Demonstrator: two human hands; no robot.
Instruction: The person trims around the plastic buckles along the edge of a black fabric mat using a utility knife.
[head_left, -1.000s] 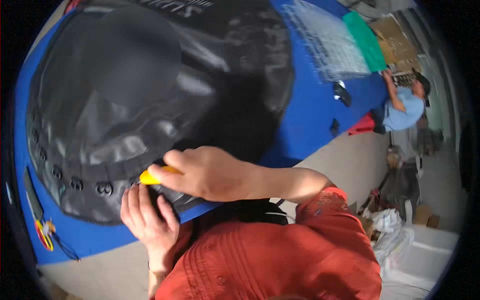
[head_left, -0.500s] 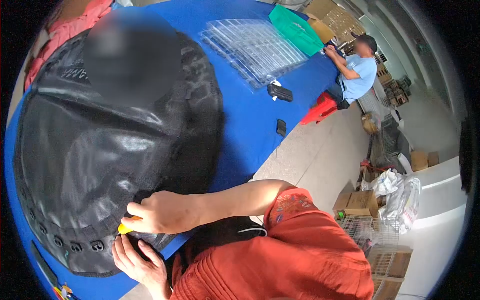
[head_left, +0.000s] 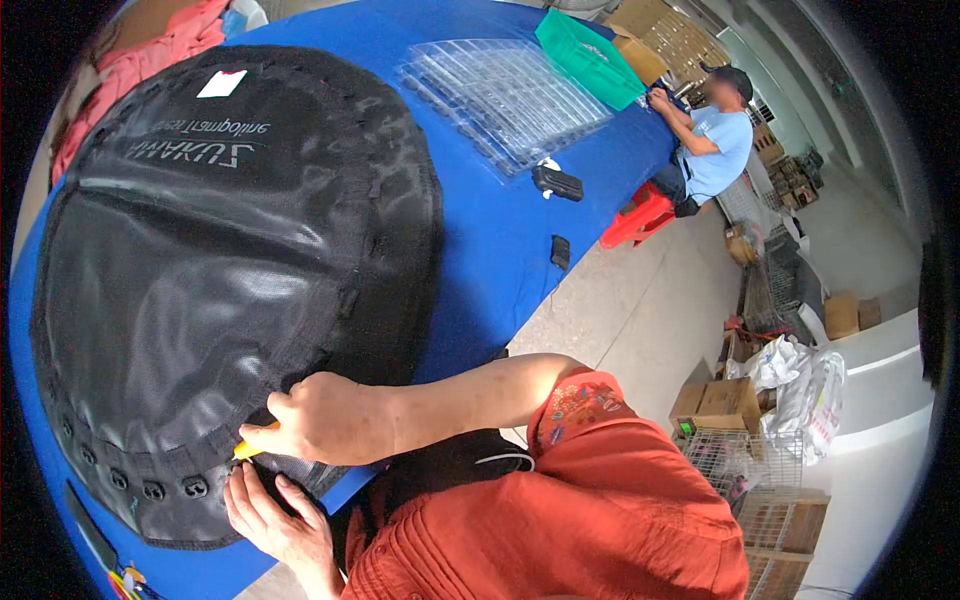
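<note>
A large round black trampoline mat lies before me, with white lettering and a small white label near its far edge. Black plastic fittings line its near rim. In my right hand is a yellow-handled tool, its end against the mat's edge; the tip is too small to make out. My left hand lies on the rim just below that tool, fingers extended and thumb apart, pressing the fabric.
The mat rests on a blue-covered table. Beyond it are stacked clear plastic strips, a green bin and black objects. A dark blade lies at lower left. A co-worker sits on a red stool.
The yellow-handled tool and my right hand have shifted slightly, the handle's end moving a little left and up. My left hand stays almost in place. The mat's lettering and label now show clearly.
</note>
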